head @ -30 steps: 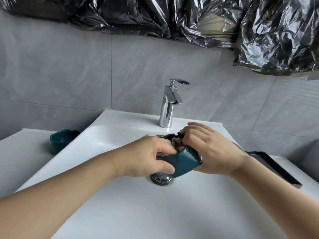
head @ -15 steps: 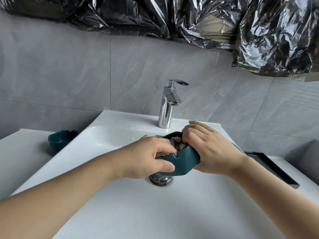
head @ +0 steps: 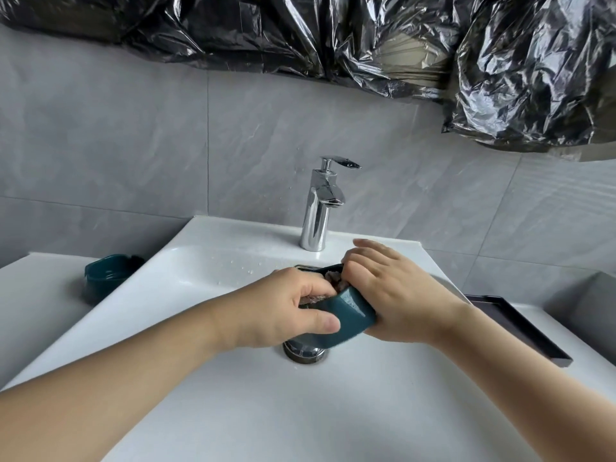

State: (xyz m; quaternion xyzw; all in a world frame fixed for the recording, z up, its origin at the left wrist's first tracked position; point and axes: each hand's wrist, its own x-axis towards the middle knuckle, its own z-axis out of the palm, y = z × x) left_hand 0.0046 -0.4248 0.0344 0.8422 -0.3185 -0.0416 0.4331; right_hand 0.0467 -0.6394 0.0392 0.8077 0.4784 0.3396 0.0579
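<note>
Over the white sink [head: 233, 395] I hold a dark teal dish [head: 350, 315] tilted above the chrome drain [head: 305, 353]. My left hand [head: 283, 308] grips its near side, thumb across the outer wall and fingers curled over the rim. My right hand [head: 396, 295] cups the dish from the right, and its curled fingers press a greyish cloth or scrubber [head: 336, 278] inside. Most of that cloth is hidden by my fingers.
A chrome tap [head: 320, 208] stands at the back of the sink, with no water running. A second teal piece [head: 106, 270] sits on the left counter. A dark rectangular tray [head: 520, 331] lies on the right counter. Black plastic sheeting [head: 333, 38] hangs over the grey tiled wall.
My right fingers have shifted a little inside the dish, and the dish has tipped slightly. Both hands stay over the drain.
</note>
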